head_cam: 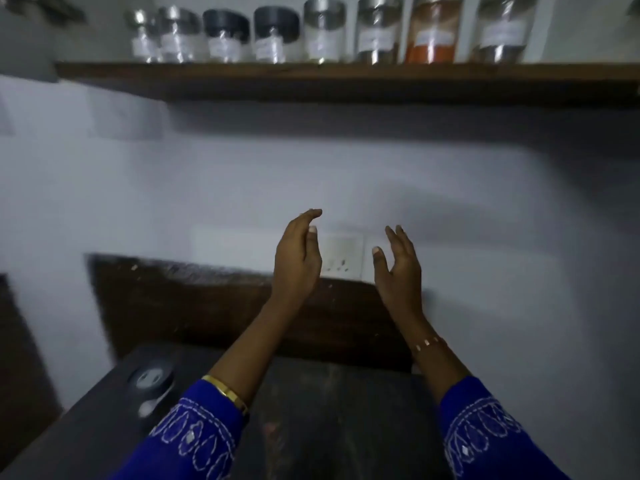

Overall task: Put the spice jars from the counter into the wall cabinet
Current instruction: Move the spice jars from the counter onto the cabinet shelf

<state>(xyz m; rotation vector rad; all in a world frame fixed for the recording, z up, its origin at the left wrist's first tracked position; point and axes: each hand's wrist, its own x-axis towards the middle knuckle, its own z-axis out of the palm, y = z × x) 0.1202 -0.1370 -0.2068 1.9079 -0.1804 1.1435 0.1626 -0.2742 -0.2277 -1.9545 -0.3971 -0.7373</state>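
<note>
Wooden shelf (346,79), dark, fixed high on the pale wall (207,174): carries a row of spice jars in a single line, blurred, labels unreadable.
- Far left, two small clear jars with shiny metal lids (162,36), close together, one partly behind the other.
- Next, two black-lidded jars (251,34), side by side, clear bodies with white labels.
- Then a taller steel-lidded jar (323,29), contents pale or clear.
- Then another steel-lidded jar (378,29), labelled.
- Then a tall jar of orange-red powder (431,32).
- Far right, a wide jar (502,29) with a white label and a darker lower part.

Dark bench (329,410), below: at its left edge a jar lying on its side (152,382), dark, round end facing the viewer; too blurred to tell more.

Left hand (298,258): raised over the bench, fingers together and gently curved, palm facing right, holding nothing. Gold bangle (227,393) at the blue embroidered sleeve (194,434).

Wall socket (341,254), white, on the wall between the two hands.

Right hand (398,268): raised level with the left, apart from it, fingers straight and slightly spread, palm facing left, holding nothing. Thin bracelet (427,342) on the wrist.
</note>
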